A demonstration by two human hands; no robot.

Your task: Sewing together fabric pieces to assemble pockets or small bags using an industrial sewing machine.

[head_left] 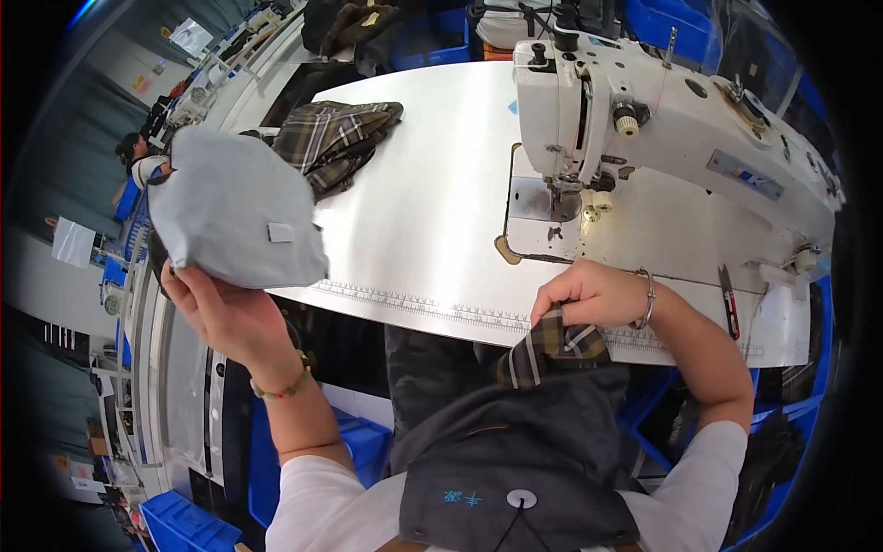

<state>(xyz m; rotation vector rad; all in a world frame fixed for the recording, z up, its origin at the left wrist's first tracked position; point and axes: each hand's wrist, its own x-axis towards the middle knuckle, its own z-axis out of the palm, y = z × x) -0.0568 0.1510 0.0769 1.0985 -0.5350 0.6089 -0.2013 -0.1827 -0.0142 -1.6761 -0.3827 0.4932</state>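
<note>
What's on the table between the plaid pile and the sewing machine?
Nothing: in the head view the pale table is bare between the plaid pile and the sewing machine.

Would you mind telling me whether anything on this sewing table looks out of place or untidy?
Only a little: the plaid fabric lies crumpled in a heap at the table's far left corner. The sewing machine stands upright, and nothing looks spilled or damaged.

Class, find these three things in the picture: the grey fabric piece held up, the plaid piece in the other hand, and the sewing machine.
grey fabric piece (230, 207), head view, middle of the cloth.
plaid piece (552, 348), head view, its folded front below the fist.
sewing machine (681, 115), head view, top of its white arm.
</note>
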